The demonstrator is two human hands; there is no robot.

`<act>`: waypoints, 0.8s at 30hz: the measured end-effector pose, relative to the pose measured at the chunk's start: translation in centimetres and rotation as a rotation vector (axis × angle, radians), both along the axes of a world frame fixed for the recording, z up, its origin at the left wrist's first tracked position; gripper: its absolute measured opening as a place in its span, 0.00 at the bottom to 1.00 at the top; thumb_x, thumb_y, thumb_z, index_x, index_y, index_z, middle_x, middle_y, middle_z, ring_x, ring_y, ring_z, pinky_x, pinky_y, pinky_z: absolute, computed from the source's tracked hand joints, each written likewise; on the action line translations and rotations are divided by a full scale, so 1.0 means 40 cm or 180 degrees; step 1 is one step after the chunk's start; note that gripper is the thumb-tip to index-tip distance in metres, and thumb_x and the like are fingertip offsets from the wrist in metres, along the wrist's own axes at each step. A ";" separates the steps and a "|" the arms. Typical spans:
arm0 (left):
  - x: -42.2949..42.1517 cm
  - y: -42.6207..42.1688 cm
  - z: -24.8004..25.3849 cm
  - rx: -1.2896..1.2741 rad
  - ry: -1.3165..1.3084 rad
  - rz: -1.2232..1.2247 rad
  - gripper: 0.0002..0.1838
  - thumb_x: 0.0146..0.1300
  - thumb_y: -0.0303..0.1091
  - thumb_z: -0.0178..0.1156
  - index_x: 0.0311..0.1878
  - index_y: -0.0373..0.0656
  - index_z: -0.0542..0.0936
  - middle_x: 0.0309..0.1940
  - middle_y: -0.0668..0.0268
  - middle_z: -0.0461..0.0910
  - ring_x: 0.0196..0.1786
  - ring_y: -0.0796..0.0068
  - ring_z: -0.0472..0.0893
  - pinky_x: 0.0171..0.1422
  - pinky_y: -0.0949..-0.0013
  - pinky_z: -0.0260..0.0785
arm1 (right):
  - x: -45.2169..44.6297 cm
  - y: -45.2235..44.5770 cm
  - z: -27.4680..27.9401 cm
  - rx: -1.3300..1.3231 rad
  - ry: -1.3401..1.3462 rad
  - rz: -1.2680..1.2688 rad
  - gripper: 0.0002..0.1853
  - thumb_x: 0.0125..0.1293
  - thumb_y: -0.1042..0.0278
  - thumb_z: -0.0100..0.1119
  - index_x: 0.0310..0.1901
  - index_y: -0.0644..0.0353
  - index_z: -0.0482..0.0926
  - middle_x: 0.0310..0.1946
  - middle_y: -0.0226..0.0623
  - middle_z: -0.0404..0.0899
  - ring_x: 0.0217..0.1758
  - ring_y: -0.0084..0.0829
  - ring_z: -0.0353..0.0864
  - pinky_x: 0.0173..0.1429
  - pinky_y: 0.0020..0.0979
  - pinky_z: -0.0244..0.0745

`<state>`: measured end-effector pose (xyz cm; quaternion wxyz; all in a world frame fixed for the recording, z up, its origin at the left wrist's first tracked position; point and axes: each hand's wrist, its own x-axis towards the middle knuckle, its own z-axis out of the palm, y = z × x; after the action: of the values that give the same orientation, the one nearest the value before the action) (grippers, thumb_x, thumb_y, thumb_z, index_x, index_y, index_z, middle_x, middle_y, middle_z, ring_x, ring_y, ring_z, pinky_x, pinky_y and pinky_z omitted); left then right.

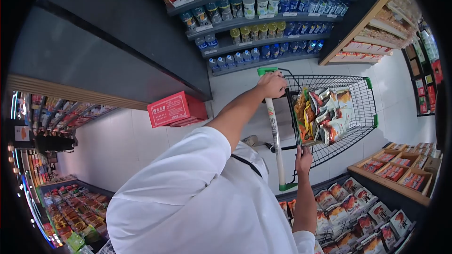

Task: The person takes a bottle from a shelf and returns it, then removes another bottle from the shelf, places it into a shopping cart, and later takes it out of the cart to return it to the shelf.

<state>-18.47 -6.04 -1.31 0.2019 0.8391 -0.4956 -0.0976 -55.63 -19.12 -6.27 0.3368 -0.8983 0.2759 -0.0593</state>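
Observation:
A wire shopping cart point(329, 154) with green corners stands in front of me, several snack packets point(325, 113) heaped in its basket. My left hand point(273, 84) is closed round the upper end of the pale cart handle point(278, 153), by the green end piece. Lower down, my right hand point(303, 159) is closed at the basket's near edge, beside the packets; its fingertips are partly hidden.
Drink shelves point(263, 19) rise ahead. A red carton point(169, 110) lies on the floor at left. Packet displays point(348, 211) stand at lower right, with a wooden divided bin point(395, 167) beyond. More packaged goods point(75, 207) lie at lower left.

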 end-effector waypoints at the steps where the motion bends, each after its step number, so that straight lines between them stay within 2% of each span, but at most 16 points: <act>1: 0.000 0.002 0.006 0.0082 0.0029 -0.0028 0.13 0.58 0.40 0.62 0.44 0.53 0.90 0.55 0.80 0.86 0.67 0.63 0.75 0.66 0.54 0.75 | -0.001 0.003 0.008 -0.0106 0.0016 0.0032 0.21 0.78 0.53 0.53 0.37 0.67 0.78 0.39 0.57 0.79 0.40 0.64 0.79 0.44 0.56 0.73; 4: -0.014 0.006 -0.004 -0.0170 -0.0146 0.0017 0.14 0.59 0.41 0.61 0.45 0.55 0.90 0.48 0.73 0.88 0.66 0.61 0.76 0.63 0.52 0.76 | -0.003 0.013 0.028 -0.0272 0.0148 0.0059 0.21 0.78 0.52 0.53 0.37 0.65 0.78 0.38 0.56 0.80 0.40 0.64 0.80 0.43 0.56 0.73; 9: -0.023 0.008 -0.009 -0.0057 -0.0155 -0.0098 0.16 0.59 0.41 0.61 0.47 0.55 0.90 0.53 0.76 0.87 0.68 0.61 0.74 0.65 0.52 0.75 | -0.001 0.025 0.066 -0.0156 0.0324 0.0040 0.19 0.78 0.55 0.52 0.40 0.67 0.78 0.39 0.61 0.80 0.44 0.66 0.79 0.47 0.56 0.74; 12: -0.034 0.013 -0.009 0.0015 -0.0146 -0.0092 0.16 0.59 0.42 0.61 0.49 0.55 0.90 0.55 0.78 0.86 0.68 0.61 0.73 0.65 0.52 0.75 | -0.021 0.016 0.022 -0.0407 0.0106 0.0106 0.21 0.77 0.51 0.53 0.37 0.63 0.77 0.35 0.56 0.80 0.39 0.63 0.81 0.42 0.57 0.74; 19: -0.074 0.032 -0.001 -0.0015 -0.0187 -0.0114 0.16 0.59 0.43 0.61 0.47 0.53 0.90 0.55 0.79 0.85 0.68 0.61 0.73 0.65 0.52 0.75 | -0.045 0.020 0.052 -0.0206 0.0191 0.0080 0.22 0.77 0.52 0.54 0.35 0.66 0.76 0.33 0.60 0.80 0.39 0.65 0.79 0.43 0.56 0.72; 24: -0.109 0.046 -0.009 -0.0042 -0.0152 -0.0098 0.16 0.59 0.43 0.62 0.47 0.52 0.90 0.55 0.78 0.84 0.67 0.61 0.72 0.65 0.53 0.75 | -0.074 0.012 0.047 -0.0157 0.0260 0.0094 0.20 0.75 0.52 0.55 0.39 0.65 0.81 0.35 0.56 0.82 0.39 0.61 0.82 0.43 0.54 0.75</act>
<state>-22.83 -4.18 -1.67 0.1941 0.8321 -0.5138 -0.0773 -58.60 -18.64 -4.39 0.3038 -0.9120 0.2746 -0.0244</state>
